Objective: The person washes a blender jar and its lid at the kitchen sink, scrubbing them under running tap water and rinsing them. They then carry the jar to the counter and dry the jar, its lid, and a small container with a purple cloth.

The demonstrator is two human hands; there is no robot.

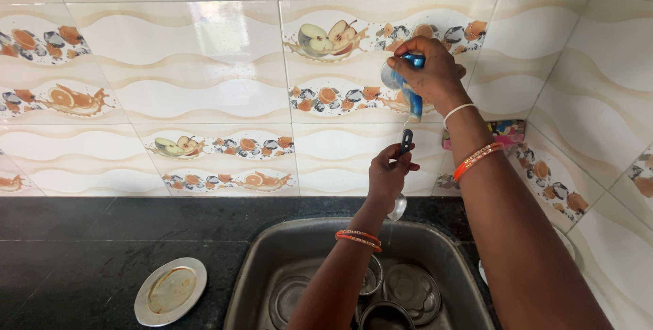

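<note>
1. Head view: the right hand (428, 72) grips a glossy blue tap (410, 95) high against the shiny tiled wall (170, 65).
2. Just below, the left hand (389, 170) closes around a small steel spoon (400, 197): dark handle up, round bowl hanging down, over the sink.
3. The dull steel sink (255, 272) holds round steel dishes (411, 289).
4. A round steel lid (170, 290) lies flat on the dark stone desk (68, 248).

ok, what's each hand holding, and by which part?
Right hand grips a blue squeeze bottle around its upper body, tipped nozzle-down. Left hand pinches a small dark piece by its lower end; what it is cannot be told.
</note>
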